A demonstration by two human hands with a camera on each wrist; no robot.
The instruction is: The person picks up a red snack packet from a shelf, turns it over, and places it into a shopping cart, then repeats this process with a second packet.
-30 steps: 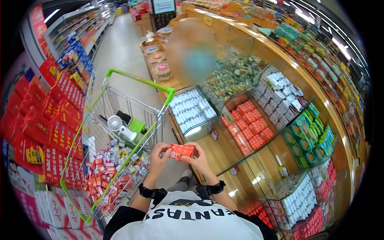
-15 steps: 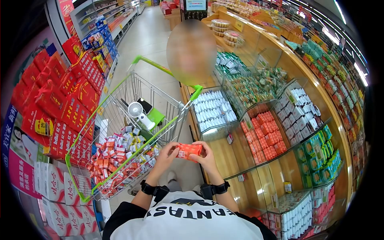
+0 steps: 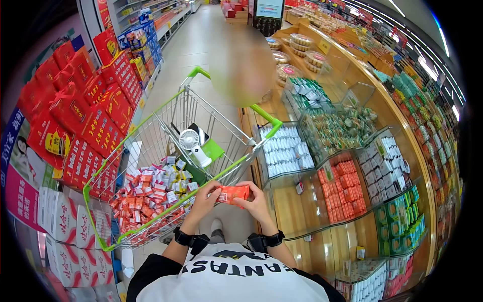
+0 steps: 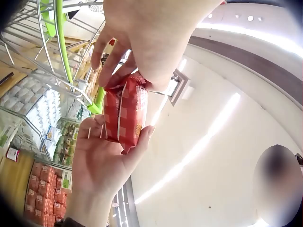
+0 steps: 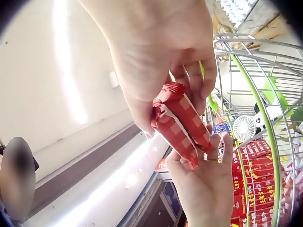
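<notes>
Two red checked snack packets (image 5: 182, 123) lie side by side between the hands, in front of the chest. The left hand (image 3: 205, 200) pinches their left end with thumb and fingers. At the other end, the right hand (image 3: 257, 202) grips them, its thumb across the near side. Crimped wrapper ends show in the right wrist view. Just left of the hands stands a shopping cart (image 3: 188, 194) with green edging. It holds a heap of small red, white and yellow packets (image 3: 146, 194), a white handheld fan (image 3: 193, 143) and a green item (image 3: 214, 149).
On the right, a wooden display stand has clear bins of red packets (image 3: 342, 194), white packets (image 3: 287, 151) and green packets (image 3: 400, 216). Stacked red drink boxes (image 3: 93, 131) and white cartons (image 3: 65, 216) line the left. A person, blurred, is ahead beyond the cart.
The head view has swung, so the cart and display bins sit further right in it. Both hands keep hold of the red packets, which have tilted slightly.
</notes>
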